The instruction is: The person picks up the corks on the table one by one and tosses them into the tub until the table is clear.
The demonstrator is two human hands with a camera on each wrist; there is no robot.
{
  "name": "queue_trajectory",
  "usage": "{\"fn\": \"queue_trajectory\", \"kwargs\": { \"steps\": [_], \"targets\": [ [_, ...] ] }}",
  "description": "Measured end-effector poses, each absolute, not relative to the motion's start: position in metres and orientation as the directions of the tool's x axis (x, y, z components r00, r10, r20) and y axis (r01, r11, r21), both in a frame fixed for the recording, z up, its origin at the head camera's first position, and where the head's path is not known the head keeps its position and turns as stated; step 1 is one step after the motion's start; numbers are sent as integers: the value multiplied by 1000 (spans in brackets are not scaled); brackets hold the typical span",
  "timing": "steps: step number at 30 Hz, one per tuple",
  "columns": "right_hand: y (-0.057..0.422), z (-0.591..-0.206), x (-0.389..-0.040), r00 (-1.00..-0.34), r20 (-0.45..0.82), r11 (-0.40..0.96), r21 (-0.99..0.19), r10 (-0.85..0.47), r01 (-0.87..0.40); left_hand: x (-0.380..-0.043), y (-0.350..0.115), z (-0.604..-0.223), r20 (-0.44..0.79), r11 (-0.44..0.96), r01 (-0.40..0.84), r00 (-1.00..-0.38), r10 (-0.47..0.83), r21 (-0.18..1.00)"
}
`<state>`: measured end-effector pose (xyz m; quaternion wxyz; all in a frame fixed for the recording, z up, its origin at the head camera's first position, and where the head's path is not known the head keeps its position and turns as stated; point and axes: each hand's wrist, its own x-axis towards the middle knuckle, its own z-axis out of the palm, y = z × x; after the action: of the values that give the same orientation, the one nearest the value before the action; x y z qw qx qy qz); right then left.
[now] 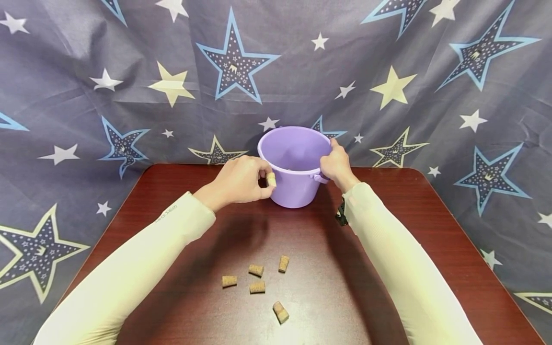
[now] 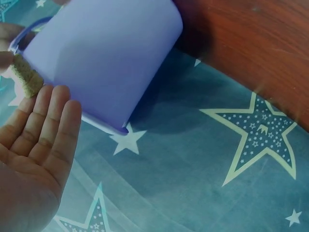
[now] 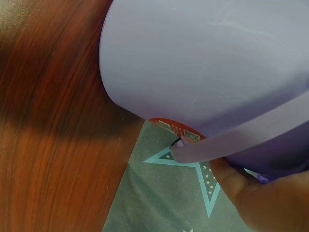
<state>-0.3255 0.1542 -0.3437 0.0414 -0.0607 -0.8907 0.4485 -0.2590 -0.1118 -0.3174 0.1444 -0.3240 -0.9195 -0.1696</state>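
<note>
My left hand (image 1: pixel 241 181) pinches a cork (image 1: pixel 270 179) between thumb and fingertips, just outside the near left wall of a purple bucket (image 1: pixel 295 189). In the left wrist view the cork (image 2: pixel 26 76) lies at the fingertips, with the bucket wall (image 2: pixel 106 58) beyond it. My right hand (image 1: pixel 337 165) grips the bucket's right rim. The right wrist view shows the bucket's handle strap (image 3: pixel 251 130) hanging by that hand (image 3: pixel 275 200). Most of the bucket's floor is hidden by its near wall.
Several loose corks (image 1: pixel 257 287) lie scattered on the dark red wooden table (image 1: pixel 194 302), nearer to me than the bucket. A star-patterned cloth (image 1: pixel 302 72) hangs behind the table and along its sides.
</note>
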Motion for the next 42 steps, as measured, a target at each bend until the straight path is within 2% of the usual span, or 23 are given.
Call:
{"fn": "queue_trajectory", "kwargs": {
  "steps": [16, 30, 42],
  "targets": [
    [153, -343, -326, -989, 25, 592, -803, 145, 66, -273, -98, -306, 408, 763, 605, -771, 489, 228],
    [154, -343, -324, -990, 23, 588, -806, 141, 65, -281, -82, -304, 378, 788, 560, -808, 453, 254],
    [153, -344, -324, -991, 8, 572, -817, 137, 73, -287, -71, -307, 393, 817, 536, -812, 431, 211]
  ]
}}
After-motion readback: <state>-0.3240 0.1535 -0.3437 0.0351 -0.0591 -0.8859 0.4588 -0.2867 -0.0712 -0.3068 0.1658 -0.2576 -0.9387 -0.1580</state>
